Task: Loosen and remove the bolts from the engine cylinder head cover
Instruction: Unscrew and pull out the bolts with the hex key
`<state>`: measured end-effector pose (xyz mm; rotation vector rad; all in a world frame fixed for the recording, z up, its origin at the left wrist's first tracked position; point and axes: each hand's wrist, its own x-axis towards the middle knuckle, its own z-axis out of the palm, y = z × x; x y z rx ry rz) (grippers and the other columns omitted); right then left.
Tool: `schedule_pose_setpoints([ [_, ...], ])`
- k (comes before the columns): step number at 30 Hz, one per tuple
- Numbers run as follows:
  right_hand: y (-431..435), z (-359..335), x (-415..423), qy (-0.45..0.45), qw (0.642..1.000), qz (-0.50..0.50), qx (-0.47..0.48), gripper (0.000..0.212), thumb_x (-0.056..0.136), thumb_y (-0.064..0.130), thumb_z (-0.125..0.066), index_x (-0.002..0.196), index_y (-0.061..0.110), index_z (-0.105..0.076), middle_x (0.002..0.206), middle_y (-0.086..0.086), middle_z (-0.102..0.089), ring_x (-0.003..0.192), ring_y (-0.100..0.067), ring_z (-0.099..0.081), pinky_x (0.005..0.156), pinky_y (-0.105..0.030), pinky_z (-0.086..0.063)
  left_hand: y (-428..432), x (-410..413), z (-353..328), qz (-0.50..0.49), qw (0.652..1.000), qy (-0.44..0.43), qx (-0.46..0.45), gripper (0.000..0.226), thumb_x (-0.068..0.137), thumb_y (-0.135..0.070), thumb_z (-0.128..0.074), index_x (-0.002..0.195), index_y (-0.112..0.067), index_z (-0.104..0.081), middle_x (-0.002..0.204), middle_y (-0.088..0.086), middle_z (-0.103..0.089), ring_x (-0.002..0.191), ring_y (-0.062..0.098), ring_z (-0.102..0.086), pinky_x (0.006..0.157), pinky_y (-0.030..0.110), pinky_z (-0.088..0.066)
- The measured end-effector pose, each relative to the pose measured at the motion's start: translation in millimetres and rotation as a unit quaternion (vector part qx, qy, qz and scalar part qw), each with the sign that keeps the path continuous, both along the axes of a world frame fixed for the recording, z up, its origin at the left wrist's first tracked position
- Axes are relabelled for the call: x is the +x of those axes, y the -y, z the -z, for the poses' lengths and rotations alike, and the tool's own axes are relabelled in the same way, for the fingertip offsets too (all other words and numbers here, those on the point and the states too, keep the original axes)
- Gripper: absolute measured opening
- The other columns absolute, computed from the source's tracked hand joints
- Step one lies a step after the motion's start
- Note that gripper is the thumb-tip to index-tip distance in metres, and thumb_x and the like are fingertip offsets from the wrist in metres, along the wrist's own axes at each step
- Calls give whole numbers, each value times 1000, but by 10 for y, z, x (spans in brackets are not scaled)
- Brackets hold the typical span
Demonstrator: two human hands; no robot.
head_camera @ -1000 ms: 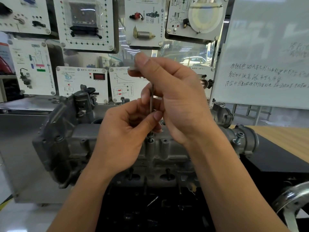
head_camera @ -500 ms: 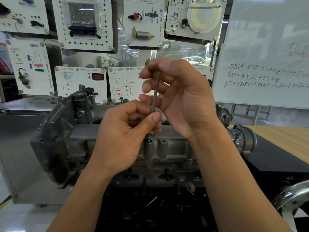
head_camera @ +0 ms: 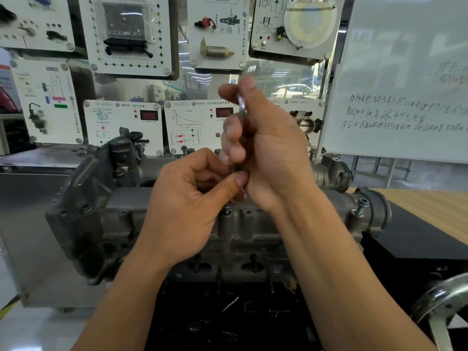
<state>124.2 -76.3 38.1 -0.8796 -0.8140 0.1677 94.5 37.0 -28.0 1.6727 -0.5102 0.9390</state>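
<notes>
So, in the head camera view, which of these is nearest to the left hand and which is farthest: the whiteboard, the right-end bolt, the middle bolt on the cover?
From the left hand:
1. Middle bolt, just under its thumb.
2. Right-end bolt, well to the right, sticking up.
3. Whiteboard, upper right, behind everything.

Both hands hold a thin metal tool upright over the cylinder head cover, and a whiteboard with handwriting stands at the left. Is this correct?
No. The head view shows the whiteboard at the right. The left hand and right hand do hold the tool upright over the cover.
</notes>
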Motion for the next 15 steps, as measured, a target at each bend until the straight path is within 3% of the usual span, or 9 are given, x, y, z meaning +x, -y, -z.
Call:
schedule_pose_setpoints([
  [3,-41,-2,-59,-1,999,52,-13,12,99,13,-57,103,11,-68,42,1,-49,29,-9,-34,40,-21,-27,-16,-17,-6,25,1000,-2,-11,19,80,-30,-74,80,-12,-66,77,7,-75,75,25,-74,73,39,-62],
  [8,-17,-22,-87,-30,997,75,-5,22,102,25,-54,93,10,-68,53,-4,-57,38,-15,-47,39,-20,-40,0,-18,-12,-9,1000,-8,-5,30,83,-28,-73,90,0,-67,78,8,-76,71,24,-75,71,40,-63],
  [11,28,-18,-76,27,993,114,0,26,101,28,-56,88,8,-68,62,-5,-64,47,-17,-57,45,-22,-46,-1,2,-18,-23,1000,-17,-7,13,82,-26,-73,79,-15,-68,72,6,-75,66,24,-73,67,40,-62],
  [15,62,-38,-59,111,982,154,-17,13,98,13,-61,91,5,-68,66,-2,-66,52,-13,-59,49,-22,-48,-10,11,-24,-21,999,-28,-6,17,80,-32,-74,77,-17,-66,70,4,-75,65,23,-73,66,38,-62],
])
